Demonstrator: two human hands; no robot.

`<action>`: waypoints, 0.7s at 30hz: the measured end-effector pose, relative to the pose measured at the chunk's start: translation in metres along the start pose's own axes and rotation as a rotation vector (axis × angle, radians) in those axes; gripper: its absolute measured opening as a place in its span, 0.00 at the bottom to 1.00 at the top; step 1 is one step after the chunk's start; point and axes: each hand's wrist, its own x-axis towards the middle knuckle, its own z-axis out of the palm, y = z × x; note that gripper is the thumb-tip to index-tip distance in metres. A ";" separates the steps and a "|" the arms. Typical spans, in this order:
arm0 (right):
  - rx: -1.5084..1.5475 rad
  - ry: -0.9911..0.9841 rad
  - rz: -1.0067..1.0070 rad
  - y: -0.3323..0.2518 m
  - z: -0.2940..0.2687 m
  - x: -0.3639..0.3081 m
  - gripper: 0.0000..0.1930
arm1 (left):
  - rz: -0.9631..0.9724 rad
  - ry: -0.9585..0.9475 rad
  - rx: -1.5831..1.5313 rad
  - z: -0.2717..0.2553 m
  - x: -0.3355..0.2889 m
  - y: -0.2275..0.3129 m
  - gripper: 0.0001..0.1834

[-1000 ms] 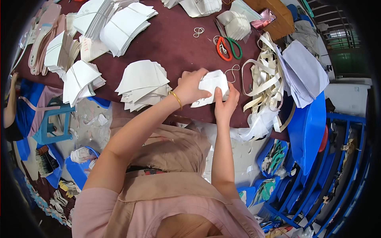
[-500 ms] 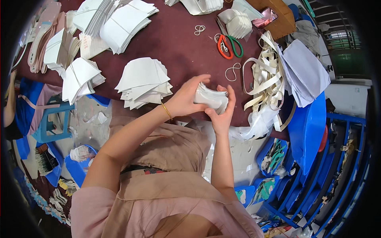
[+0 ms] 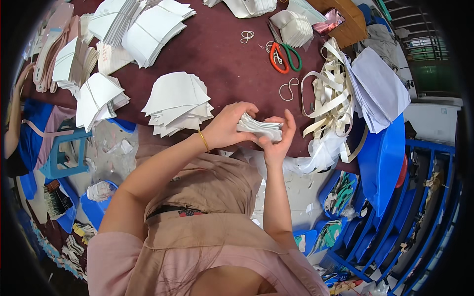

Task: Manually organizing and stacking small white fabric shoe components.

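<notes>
Between the left hand [image 3: 228,127] and the right hand [image 3: 279,139], at the near edge of the maroon bench [image 3: 222,59], sits a small stack of white pieces [image 3: 260,130], its layered edges facing up. Half curled, the left hand grips the stack's left end, fingers on the far side and thumb on the near one. The right hand cups the other end more loosely, its thumb low and its fingers raised and partly spread. As I judge it, the step in hand is evening up the layers; the next move calls for light, matched pressure from both hands, lest pieces slide out. Just beyond the right hand lies a thin pale loop [image 3: 289,90], with scissors [image 3: 280,60] farther off; left of the left hand rests a larger white stack [image 3: 177,101].
</notes>
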 end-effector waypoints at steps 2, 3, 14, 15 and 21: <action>0.006 0.029 -0.032 0.002 -0.001 0.003 0.52 | -0.004 0.008 0.034 0.002 0.001 0.002 0.33; 0.011 0.059 -0.064 0.004 -0.001 0.005 0.51 | -0.007 0.014 0.067 0.003 0.001 0.002 0.34; -0.084 -0.007 -0.078 0.009 -0.007 -0.001 0.56 | -0.002 0.111 0.054 0.002 -0.005 0.001 0.36; -0.081 0.082 -0.077 0.008 -0.007 0.000 0.57 | -0.050 0.182 -0.008 -0.001 -0.006 0.000 0.35; -0.107 -0.119 0.153 -0.004 -0.010 0.013 0.45 | -0.074 0.015 0.038 0.005 -0.002 0.008 0.27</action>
